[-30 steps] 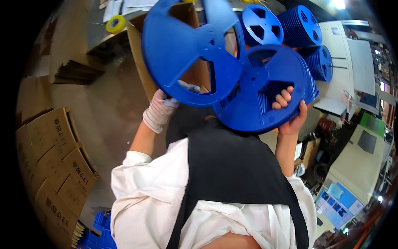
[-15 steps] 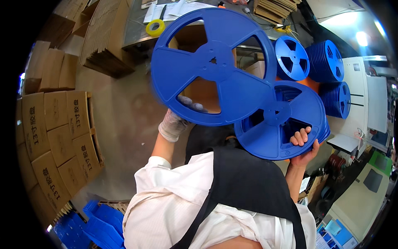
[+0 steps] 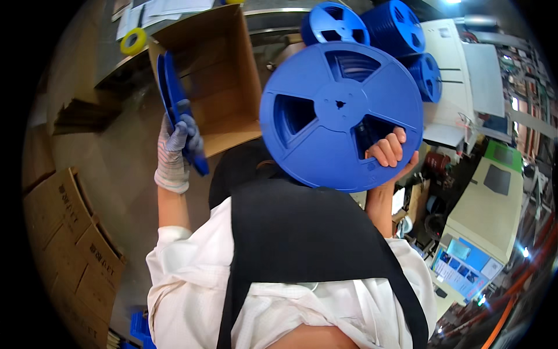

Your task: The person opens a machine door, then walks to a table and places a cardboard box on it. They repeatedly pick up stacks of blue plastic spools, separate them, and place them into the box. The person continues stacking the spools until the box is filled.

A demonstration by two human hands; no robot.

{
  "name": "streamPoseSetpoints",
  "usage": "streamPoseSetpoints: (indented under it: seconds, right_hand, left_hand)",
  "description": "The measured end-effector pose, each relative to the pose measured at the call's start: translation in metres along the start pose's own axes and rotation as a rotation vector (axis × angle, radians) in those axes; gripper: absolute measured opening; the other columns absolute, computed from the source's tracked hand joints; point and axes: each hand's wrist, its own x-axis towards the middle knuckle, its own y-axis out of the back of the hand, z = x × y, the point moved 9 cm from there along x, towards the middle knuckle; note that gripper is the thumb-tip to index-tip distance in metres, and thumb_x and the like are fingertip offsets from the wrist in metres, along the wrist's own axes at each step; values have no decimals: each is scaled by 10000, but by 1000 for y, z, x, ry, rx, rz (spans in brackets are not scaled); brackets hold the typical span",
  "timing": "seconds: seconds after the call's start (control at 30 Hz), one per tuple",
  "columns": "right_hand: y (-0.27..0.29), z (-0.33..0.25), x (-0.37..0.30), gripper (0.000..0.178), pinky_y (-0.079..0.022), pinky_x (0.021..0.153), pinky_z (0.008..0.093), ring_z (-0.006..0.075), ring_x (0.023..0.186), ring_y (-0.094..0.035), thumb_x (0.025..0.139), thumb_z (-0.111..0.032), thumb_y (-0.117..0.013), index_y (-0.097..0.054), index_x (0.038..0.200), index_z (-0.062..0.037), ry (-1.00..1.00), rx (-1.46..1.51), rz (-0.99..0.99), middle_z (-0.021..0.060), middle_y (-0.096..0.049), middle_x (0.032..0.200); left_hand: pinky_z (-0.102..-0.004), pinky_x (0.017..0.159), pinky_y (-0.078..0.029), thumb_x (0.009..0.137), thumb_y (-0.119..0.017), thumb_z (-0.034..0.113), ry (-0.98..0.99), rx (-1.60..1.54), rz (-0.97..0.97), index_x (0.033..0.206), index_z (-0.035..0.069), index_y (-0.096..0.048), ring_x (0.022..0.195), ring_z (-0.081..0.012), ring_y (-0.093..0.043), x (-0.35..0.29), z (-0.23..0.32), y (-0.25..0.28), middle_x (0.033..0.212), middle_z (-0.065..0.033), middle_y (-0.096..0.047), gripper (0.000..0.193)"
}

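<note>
My left hand, in a pale striped glove, grips a blue plastic reel turned almost edge-on, fingers over its rim. Just right of that reel an open cardboard box faces me; it looks unfilled where its inside shows. My bare right hand hooks its fingers through a window of another blue reel, the thumb side at the outer rim. This reel faces me with three windows and a small centre hole. More reel edges show through its windows, so it fronts a stack.
Further blue reel stacks stand at the back right. A yellow tape roll and papers lie on the bench at the far left. Packed cartons are stacked at left. A beige-and-green machine stands at right.
The left reel has swung left and turned from face-on to edge-on, beside the box. My view has shifted right, and the right-hand stack now shows its front reel fully.
</note>
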Motion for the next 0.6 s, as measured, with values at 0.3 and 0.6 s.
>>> streamPoseSetpoints:
  seconds: [0.3, 0.6]
  right_hand:
    - [-1, -1, 2, 341, -398, 590, 264, 100, 609, -451, 871, -260, -638, -432, 1029, -40, -6, 67, -20, 7, -457, 717]
    - [18, -3, 10, 360, -388, 644, 273, 113, 650, -439, 847, -292, -635, -478, 1038, -30, -93, 58, 156, 2, -443, 741]
  left_hand:
    - [-318, 849, -509, 778, -582, -147, -282, 483, -5, 1345, 68, -414, 1030, -202, -582, -15, -73, 2, 1129, -80, -559, 629]
    - [-510, 1028, -374, 666, -600, -23, -762, 1224, -743, 1193, 35, -466, 1164, -433, -486, -35, -100, -145, 1190, -213, -542, 547]
